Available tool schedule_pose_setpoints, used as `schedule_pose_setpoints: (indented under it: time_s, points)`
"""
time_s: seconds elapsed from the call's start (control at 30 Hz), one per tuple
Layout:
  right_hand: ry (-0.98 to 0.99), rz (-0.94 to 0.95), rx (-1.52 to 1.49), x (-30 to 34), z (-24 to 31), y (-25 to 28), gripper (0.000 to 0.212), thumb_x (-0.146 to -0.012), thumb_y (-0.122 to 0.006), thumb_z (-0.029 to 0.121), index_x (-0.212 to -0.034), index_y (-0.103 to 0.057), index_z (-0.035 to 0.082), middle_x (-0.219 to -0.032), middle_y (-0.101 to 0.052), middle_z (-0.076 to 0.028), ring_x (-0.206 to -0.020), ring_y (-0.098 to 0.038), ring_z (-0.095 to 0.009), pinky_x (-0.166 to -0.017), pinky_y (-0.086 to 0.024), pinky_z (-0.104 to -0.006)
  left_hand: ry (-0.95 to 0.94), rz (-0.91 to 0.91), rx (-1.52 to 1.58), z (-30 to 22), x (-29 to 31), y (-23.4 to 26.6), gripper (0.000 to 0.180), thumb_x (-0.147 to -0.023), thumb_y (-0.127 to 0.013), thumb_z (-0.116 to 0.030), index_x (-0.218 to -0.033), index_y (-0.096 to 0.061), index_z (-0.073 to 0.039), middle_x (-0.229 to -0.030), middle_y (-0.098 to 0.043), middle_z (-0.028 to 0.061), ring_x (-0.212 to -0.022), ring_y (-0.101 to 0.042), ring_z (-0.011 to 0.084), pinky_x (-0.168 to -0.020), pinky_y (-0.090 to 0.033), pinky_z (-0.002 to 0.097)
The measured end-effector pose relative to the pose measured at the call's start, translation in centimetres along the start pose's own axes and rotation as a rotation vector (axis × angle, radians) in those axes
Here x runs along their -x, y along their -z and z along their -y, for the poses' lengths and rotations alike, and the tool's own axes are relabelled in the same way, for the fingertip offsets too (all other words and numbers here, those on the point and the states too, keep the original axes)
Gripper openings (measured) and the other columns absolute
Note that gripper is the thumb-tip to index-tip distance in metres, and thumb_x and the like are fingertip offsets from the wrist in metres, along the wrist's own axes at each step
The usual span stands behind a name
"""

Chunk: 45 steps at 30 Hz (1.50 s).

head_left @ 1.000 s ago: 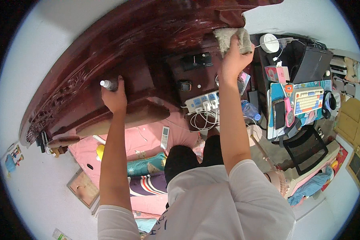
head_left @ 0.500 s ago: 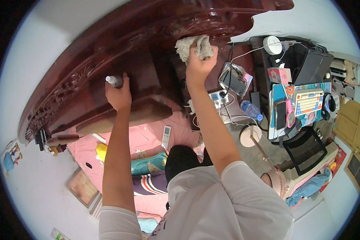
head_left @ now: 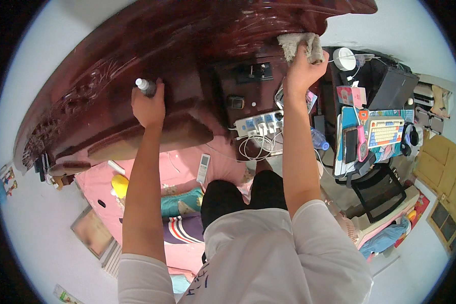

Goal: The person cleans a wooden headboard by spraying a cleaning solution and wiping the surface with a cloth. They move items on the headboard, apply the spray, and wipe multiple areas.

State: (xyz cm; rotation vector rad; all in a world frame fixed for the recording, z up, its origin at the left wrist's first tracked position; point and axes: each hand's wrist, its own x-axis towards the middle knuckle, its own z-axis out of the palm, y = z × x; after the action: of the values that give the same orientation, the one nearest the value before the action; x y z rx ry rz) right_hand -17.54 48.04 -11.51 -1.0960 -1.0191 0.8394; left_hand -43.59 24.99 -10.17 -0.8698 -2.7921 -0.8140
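My left hand (head_left: 149,107) is closed round a small bottle with a white cap (head_left: 142,85); most of its body is hidden by the fingers. It is in front of the dark red-brown wooden headboard (head_left: 177,40). Out to the right, my right hand (head_left: 305,76) grips a crumpled grey-beige cloth (head_left: 300,44), which lies against the headboard's right end. My right forearm covers part of the nightstand and the things on it.
A nightstand carries a white power strip (head_left: 258,123) with plugs and coiled cables. A plastic bottle (head_left: 319,139) is partly behind my right arm. The desk at right holds a keyboard (head_left: 386,131) and a dark laptop (head_left: 392,86). Below lies a pink bed with a remote (head_left: 203,168).
My right hand has moved right along the headboard with the cloth, uncovering the power strip and small items on the nightstand. My left hand stays nearly in place with the bottle.
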Motion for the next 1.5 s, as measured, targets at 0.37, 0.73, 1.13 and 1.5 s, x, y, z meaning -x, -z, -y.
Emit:
schedule_pose_setpoints:
  time_s: [0.37,0.73,1.13,1.5]
  points:
    - [-0.129,0.073,-0.069,6.4,-0.5,-3.8,0.033,-0.079,-0.072,0.0,-0.098,-0.045,0.002,-0.091,-0.055,-0.007,-0.085,-0.054,-0.014,-0.079,-0.047,-0.0309,-0.022,-0.026,-0.043,-0.9,0.3,0.2,0.044,-0.078,-0.072,-0.044,-0.087,-0.064,-0.002,-0.092,-0.062,0.0158,-0.086,-0.062,0.0401,-0.074,-0.049,0.0512]
    - [-0.162,0.189,0.003,9.5,-1.7,-5.1,0.027,-0.078,-0.071,-0.001,-0.096,-0.05,0.002,-0.091,-0.058,-0.007,-0.086,-0.054,-0.014,-0.081,-0.047,-0.0319,-0.007,-0.032,-0.092,-1.2,0.2,0.3,0.044,-0.077,-0.072,-0.044,-0.09,-0.065,-0.003,-0.093,-0.062,0.0143,-0.087,-0.063,0.0393,-0.075,-0.05,0.0505]
    - [-0.083,0.052,-0.119,8.7,0.7,-6.3,0.03,-0.08,-0.071,-0.001,-0.098,-0.048,0.002,-0.092,-0.055,-0.005,-0.087,-0.054,-0.013,-0.083,-0.046,-0.0298,0.029,0.022,-0.08,-1.7,0.1,0.6,0.054,-0.076,-0.075,-0.048,-0.091,-0.062,0.002,-0.093,-0.066,0.0212,-0.089,-0.064,0.0433,-0.077,-0.05,0.0518]
    - [0.09,0.146,-0.115,10.7,2.4,-5.8,0.033,-0.078,-0.082,0.006,-0.094,-0.054,0.002,-0.095,-0.061,-0.005,-0.085,-0.056,-0.01,-0.078,-0.048,-0.026,0.043,0.016,-0.076,-1.5,0.1,0.6,0.056,-0.076,-0.075,-0.05,-0.091,-0.061,0.002,-0.093,-0.066,0.0216,-0.089,-0.064,0.0439,-0.077,-0.051,0.0511]
